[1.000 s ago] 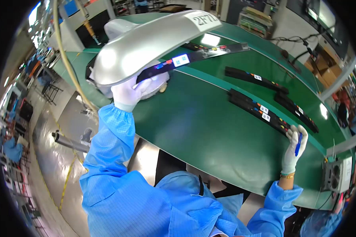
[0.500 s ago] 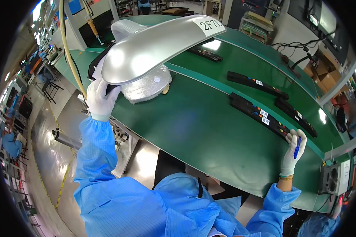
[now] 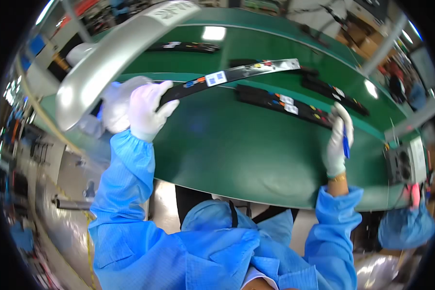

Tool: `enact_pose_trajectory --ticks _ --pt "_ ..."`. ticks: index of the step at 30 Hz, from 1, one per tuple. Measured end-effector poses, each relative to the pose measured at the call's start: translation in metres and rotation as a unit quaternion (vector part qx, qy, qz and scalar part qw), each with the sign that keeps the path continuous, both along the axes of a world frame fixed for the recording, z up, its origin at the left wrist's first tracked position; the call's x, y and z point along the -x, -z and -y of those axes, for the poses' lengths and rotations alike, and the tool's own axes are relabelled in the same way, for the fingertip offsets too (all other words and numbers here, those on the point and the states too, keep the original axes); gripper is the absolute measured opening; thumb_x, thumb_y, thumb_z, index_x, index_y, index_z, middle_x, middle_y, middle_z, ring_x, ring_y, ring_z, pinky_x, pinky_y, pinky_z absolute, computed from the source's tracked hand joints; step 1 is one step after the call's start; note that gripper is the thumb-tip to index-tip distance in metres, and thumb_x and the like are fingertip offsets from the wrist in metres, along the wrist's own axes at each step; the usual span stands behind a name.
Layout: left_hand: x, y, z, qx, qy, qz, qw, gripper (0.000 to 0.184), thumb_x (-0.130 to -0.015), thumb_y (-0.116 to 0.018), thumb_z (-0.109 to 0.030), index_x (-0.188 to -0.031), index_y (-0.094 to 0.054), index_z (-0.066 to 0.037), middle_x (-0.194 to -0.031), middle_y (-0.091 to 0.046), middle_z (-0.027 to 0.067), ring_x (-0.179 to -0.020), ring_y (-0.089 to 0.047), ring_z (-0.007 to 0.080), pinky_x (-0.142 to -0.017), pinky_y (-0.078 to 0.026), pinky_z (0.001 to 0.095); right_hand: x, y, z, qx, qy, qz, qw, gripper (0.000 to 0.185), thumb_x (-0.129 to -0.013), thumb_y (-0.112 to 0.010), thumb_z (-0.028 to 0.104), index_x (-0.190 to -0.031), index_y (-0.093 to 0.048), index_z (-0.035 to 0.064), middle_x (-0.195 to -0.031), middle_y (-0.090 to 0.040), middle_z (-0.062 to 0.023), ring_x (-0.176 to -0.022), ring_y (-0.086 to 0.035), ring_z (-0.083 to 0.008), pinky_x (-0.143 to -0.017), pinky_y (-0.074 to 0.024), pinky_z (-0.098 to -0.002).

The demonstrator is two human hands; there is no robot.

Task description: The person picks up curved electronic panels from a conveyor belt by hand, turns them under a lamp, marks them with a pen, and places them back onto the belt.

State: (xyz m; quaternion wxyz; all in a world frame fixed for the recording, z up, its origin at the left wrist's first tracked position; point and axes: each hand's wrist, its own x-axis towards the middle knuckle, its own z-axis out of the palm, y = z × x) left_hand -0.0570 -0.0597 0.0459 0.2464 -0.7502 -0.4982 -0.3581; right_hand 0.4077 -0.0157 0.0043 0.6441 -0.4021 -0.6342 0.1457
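My left hand point(image 3: 150, 108), in a white glove, grips the near end of a long black strip point(image 3: 232, 75) with a white label and a clear shiny far part. The strip is raised above the green bench, beside a silver lamp hood point(image 3: 101, 60). At the right, my right hand point(image 3: 340, 137), also gloved, has its fingers closed around a blue pen point(image 3: 346, 143). Its fingertips are at the right end of a pair of black strips point(image 3: 285, 104) lying on the bench.
More black strips lie on the green belt, one at the upper left point(image 3: 183, 46) and one at the right point(image 3: 336, 93). A grey box with round dials point(image 3: 407, 162) stands at the right edge. Another person's blue sleeve point(image 3: 406, 224) shows at lower right.
The view has turned, shifting the bench leftward and up. Half a second ago my left hand was at the hood's lower edge; now it holds the strip out to the right, clear of the hood.
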Motion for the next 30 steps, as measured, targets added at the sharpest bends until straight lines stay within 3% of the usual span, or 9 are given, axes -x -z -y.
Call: enact_pose_trajectory --ticks 3,6,9,11,13,18,24,30 --pt "-0.073 0.017 -0.045 0.062 0.087 0.01 0.994 0.045 -0.077 -0.079 -0.026 -0.117 -0.068 -0.009 -0.103 -0.07 0.0111 -0.098 -0.064 0.0334 -0.09 -0.05 0.0427 -0.004 0.002 0.004 -0.055 0.034 0.113 0.991 0.023 -0.101 -0.054 0.008 -0.12 -0.065 0.0001 -0.116 -0.066 -0.0089 -0.105 -0.063 -0.0185 -0.098 -0.0494 -0.0328" --pt "-0.14 0.033 -0.083 0.115 0.19 0.027 0.975 0.042 -0.078 -0.078 -0.026 -0.115 -0.067 -0.009 -0.105 -0.068 0.0122 -0.102 -0.063 0.0338 -0.091 -0.049 0.0434 -0.003 0.007 0.003 -0.043 -0.049 0.017 0.998 0.019 -0.099 -0.055 0.002 -0.115 -0.064 -0.0011 -0.109 -0.066 -0.0099 -0.1 -0.066 -0.0183 -0.092 -0.0526 -0.0318" --pt "-0.179 0.053 -0.107 0.172 0.213 0.014 0.962 0.042 -0.079 -0.077 -0.024 -0.117 -0.066 -0.009 -0.11 -0.066 0.0126 -0.107 -0.061 0.0338 -0.094 -0.048 0.0432 -0.013 0.011 0.002 0.059 -0.089 -0.076 0.991 0.017 -0.102 -0.053 0.008 -0.114 -0.062 -0.001 -0.106 -0.066 -0.0087 -0.091 -0.067 -0.0147 -0.085 -0.0553 -0.0296" --pt "-0.185 0.06 -0.112 0.213 0.223 0.007 0.951 0.042 -0.08 -0.076 -0.024 -0.118 -0.065 -0.009 -0.111 -0.066 0.0127 -0.107 -0.061 0.034 -0.095 -0.048 0.0434 -0.018 0.005 0.0 0.124 -0.092 -0.075 0.985 0.019 -0.101 -0.058 0.018 -0.108 -0.064 0.0019 -0.096 -0.067 -0.0045 -0.082 -0.066 -0.0102 -0.075 -0.0532 -0.0248" --pt "-0.181 0.063 -0.115 0.2 0.243 0.011 0.949 0.043 -0.081 -0.075 -0.025 -0.119 -0.064 -0.009 -0.11 -0.066 0.0124 -0.108 -0.06 0.0334 -0.097 -0.047 0.0434 -0.02 0.008 -0.009 0.176 -0.115 -0.092 0.973 0.018 -0.101 -0.058 0.019 -0.106 -0.065 0.0032 -0.092 -0.068 -0.0026 -0.079 -0.064 -0.0082 -0.072 -0.0508 -0.0235" --pt "-0.183 0.061 -0.114 0.212 0.224 0.003 0.951 0.043 -0.081 -0.075 -0.023 -0.121 -0.064 -0.01 -0.113 -0.066 0.0115 -0.111 -0.06 0.0321 -0.099 -0.047 0.0422 -0.005 0.005 -0.013 0.186 -0.129 -0.116 0.967 0.012 -0.096 -0.061 0.012 -0.098 -0.067 0.0026 -0.092 -0.067 -0.0033 -0.077 -0.063 -0.0092 -0.071 -0.0497 -0.0235" --pt "-0.185 0.06 -0.112 0.205 0.222 0.0 0.953 0.043 -0.081 -0.075 -0.024 -0.12 -0.065 -0.01 -0.113 -0.066 0.011 -0.11 -0.06 0.0318 -0.099 -0.047 0.0419 0.002 0.006 -0.018 0.197 -0.107 -0.04 0.974 0.009 -0.093 -0.059 0.007 -0.093 -0.067 0.0014 -0.074 -0.058 -0.0009 -0.068 -0.054 -0.0082 -0.061 -0.0438 -0.0255" --pt "-0.186 0.058 -0.111 0.215 0.215 -0.004 0.953 0.043 -0.08 -0.076 -0.024 -0.119 -0.065 -0.01 -0.112 -0.066 0.0111 -0.11 -0.06 0.032 -0.099 -0.047 0.042 0.002 0.008 -0.02 0.193 -0.097 0.017 0.976 0.01 -0.093 -0.058 0.007 -0.093 -0.066 0.0015 -0.071 -0.057 -0.001 -0.066 -0.051 -0.0078 -0.059 -0.041 -0.0251"
